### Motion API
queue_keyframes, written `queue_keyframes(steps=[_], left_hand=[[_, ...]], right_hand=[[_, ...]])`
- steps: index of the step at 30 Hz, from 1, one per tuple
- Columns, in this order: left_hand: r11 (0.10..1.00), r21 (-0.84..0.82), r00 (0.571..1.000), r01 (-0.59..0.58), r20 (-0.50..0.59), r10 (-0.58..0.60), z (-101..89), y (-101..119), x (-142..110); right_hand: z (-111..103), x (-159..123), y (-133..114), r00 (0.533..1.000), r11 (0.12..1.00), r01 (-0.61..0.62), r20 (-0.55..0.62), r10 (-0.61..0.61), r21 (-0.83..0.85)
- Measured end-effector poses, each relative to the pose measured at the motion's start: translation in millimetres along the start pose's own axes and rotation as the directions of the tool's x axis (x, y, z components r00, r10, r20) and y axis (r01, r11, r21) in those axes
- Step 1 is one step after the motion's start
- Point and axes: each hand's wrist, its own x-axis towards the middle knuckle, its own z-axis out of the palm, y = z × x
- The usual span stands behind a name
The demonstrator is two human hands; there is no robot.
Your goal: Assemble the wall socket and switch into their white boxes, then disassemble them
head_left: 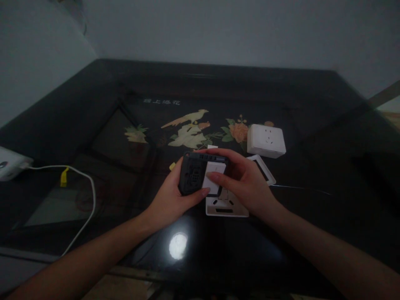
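Note:
My left hand (178,189) grips the left and lower side of a dark grey wall-switch housing (193,175), its thumb lying along the bottom edge. A white rectangular switch piece (214,178) sits against the right part of the housing. My right hand (242,177) closes round the housing's right side, with its thumb pressed on the white piece. Whether that piece is fixed in the housing, I cannot tell. Below the hands a white faceplate (229,210) lies on the table, partly covered. Beyond my right hand lies a white frame (268,173), also partly hidden.
A white box with a socket face (267,141) rests at the right on the dark glossy table (125,233). At the left edge a white device (14,163) has a white cable (93,196) with a yellow tag (63,177). A wall stands behind the table.

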Motion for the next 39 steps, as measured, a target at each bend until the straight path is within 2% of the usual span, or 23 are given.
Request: queue_keyframes(steps=[8, 14, 17, 19, 20, 23, 26, 28, 32, 36, 39], left_hand=[[0.999, 0.028, 1.000, 0.015, -0.016, -0.015, 0.5, -2.7, -0.6], [0.997, -0.068, 0.998, 0.035, -0.048, -0.039, 0.1, -4.8, 0.2], [0.998, -0.064, 0.996, -0.004, -0.087, -0.002, -2.0, -6.5, 1.5], [0.999, -0.043, 0.995, -0.014, -0.102, 0.010, -2.9, -7.4, 1.9], [0.999, -0.035, 0.994, -0.015, -0.106, 0.011, -3.1, -7.8, 1.9], [0.999, -0.040, 0.994, -0.018, -0.104, 0.014, -3.4, -8.8, 2.1], [0.996, -0.081, 0.996, -0.031, -0.089, 0.024, -4.8, -10.6, 3.6], [0.994, -0.108, 0.996, -0.035, -0.086, 0.026, -7.0, -12.4, 5.1], [0.985, -0.172, 0.998, 0.007, -0.062, -0.018, -11.6, -15.7, 7.7], [0.952, -0.299, 0.997, 0.071, 0.001, -0.074, -10.4, -16.8, 8.6], [0.941, -0.331, 0.998, 0.066, 0.040, -0.056, -5.0, -17.7, 7.8]], right_hand=[[0.3, -1.2, 2.4, 1.000, 0.999, 0.008, -0.010, -0.008, -0.046], [-9.1, 5.7, -7.1, 0.994, 0.995, 0.003, 0.105, 0.007, -0.100], [-15.0, 9.5, -12.1, 0.997, 0.972, 0.077, -0.008, -0.081, -0.221], [-17.9, 10.8, -15.3, 0.985, 0.934, 0.124, -0.075, -0.158, -0.336], [-19.4, 11.2, -16.8, 0.981, 0.905, 0.135, -0.073, -0.179, -0.403], [-27.9, 13.3, -18.8, 0.979, 0.768, 0.149, -0.015, -0.203, -0.623], [-44.3, 18.4, -13.3, 0.977, 0.592, 0.112, -0.022, -0.214, -0.798], [-55.6, 22.4, -7.2, 0.983, 0.550, 0.080, -0.024, -0.180, -0.832], [-61.8, 26.1, -2.5, 0.992, 0.627, 0.080, 0.002, -0.124, -0.775], [-45.0, 23.7, -6.3, 0.994, 0.788, 0.106, 0.084, -0.069, -0.607], [-31.3, 21.1, -2.0, 0.989, 0.902, 0.092, 0.145, -0.033, -0.423]])
